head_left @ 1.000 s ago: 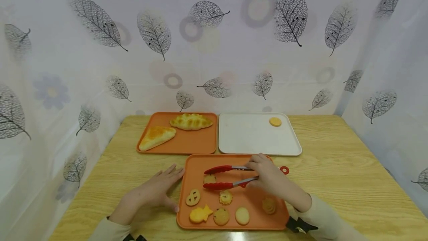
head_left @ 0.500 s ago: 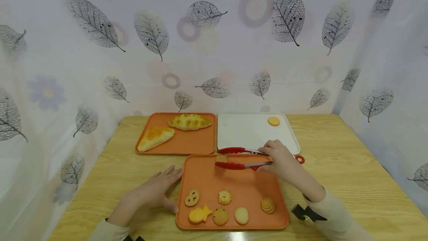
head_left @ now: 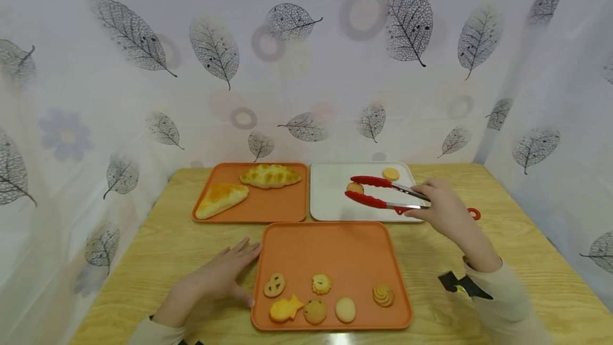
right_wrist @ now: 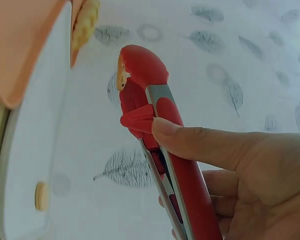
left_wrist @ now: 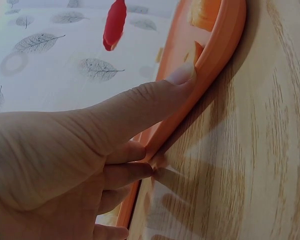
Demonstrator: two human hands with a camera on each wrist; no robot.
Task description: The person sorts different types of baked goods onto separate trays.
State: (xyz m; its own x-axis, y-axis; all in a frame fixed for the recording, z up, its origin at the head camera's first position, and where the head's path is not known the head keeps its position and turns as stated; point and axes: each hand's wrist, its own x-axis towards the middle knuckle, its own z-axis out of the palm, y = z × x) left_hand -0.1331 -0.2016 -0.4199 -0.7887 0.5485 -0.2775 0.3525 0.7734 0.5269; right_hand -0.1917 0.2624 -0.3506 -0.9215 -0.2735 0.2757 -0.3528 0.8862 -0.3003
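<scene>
One cookie (head_left: 355, 188) pinched in tongs (head_left: 366, 199), over white tray (head_left: 330, 196). Right hand (head_left: 442, 209), nearer, grips the tongs; cookie lies leftward of it, along their length. Left hand (head_left: 222, 274) touches near tray (head_left: 325, 249), fingers extended, holding nothing.

No text, label, brand, number or sign can be read in any view — not on the red tongs (head_left: 366, 199), the front orange tray (head_left: 325, 249), the white tray (head_left: 330, 196) or the leaf-printed backdrop (head_left: 306, 89) — nor on anything else.

Leaf-printed cloth (head_left: 325, 84) behind a wood-grain table (head_left: 167, 244)
</scene>
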